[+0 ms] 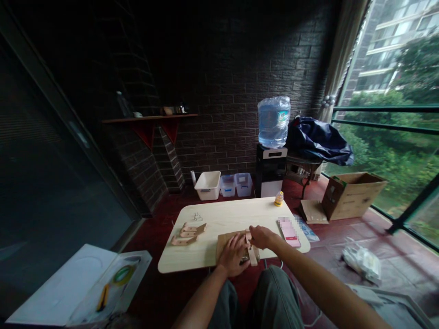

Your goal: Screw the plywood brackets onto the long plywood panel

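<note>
My left hand (pixel 233 256) lies with its fingers spread on a brown cardboard piece (pixel 223 240) at the table's front edge. Its fingertips reach the side of a light wooden strip (pixel 253 257), which lies across the right part of the cardboard. My right hand (pixel 261 236) is closed at the strip's far end, and whatever its fingers pinch is too small or hidden to name. Under the strip, by my left thumb, something darker shows only in part. To the left, several notched wooden pieces (pixel 188 230) rest on the table, with small metal hooks (pixel 197 216) behind them.
The pale table (pixel 233 208) also bears a pink-screened phone (pixel 290 233) and a small yellow bottle (pixel 279 199). An open white case (pixel 89 283) is at lower left. Plastic bins (pixel 207 185), a water dispenser (pixel 271 169) and a cardboard box (pixel 350 196) stand beyond.
</note>
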A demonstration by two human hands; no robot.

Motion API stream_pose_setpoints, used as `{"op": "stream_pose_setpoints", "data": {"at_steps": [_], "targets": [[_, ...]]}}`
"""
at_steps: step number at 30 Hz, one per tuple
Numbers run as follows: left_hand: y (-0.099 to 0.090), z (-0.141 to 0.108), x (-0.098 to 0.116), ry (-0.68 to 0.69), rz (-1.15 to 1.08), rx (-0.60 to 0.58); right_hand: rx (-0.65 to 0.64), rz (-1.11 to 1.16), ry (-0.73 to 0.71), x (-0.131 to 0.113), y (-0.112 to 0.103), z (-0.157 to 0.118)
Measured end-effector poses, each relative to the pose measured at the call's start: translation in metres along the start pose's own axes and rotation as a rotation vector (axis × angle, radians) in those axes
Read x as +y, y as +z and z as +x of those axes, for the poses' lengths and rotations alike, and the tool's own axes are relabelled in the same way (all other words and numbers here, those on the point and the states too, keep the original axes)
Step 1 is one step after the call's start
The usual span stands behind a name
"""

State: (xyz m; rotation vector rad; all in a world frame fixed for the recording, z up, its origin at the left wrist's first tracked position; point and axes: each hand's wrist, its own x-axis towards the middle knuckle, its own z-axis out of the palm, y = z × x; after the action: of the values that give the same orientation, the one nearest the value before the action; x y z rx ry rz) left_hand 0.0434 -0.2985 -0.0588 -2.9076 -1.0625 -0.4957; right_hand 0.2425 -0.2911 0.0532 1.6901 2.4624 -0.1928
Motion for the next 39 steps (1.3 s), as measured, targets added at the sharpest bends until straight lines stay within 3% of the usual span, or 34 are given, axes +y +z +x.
{"op": "stream_pose_setpoints", "data": {"at_steps": [10,18,27,39], "targets": [[0.009,0.004,-0.002,-0.007,-0.026,0.056,0.064,0.023,-0.123,0.004,0.000,-0.011],[0.013,0.002,-0.003,-0.017,-0.031,0.088,0.029,-0.007,-0.025,-0.006,-0.003,-0.003],[0.021,0.006,-0.007,-0.040,-0.052,0.098,0.041,-0.056,-0.126,-0.008,-0.011,-0.007],[0.026,0.011,-0.013,-0.019,-0.035,0.070,0.018,-0.009,-0.060,-0.002,-0.004,0.000]]}}
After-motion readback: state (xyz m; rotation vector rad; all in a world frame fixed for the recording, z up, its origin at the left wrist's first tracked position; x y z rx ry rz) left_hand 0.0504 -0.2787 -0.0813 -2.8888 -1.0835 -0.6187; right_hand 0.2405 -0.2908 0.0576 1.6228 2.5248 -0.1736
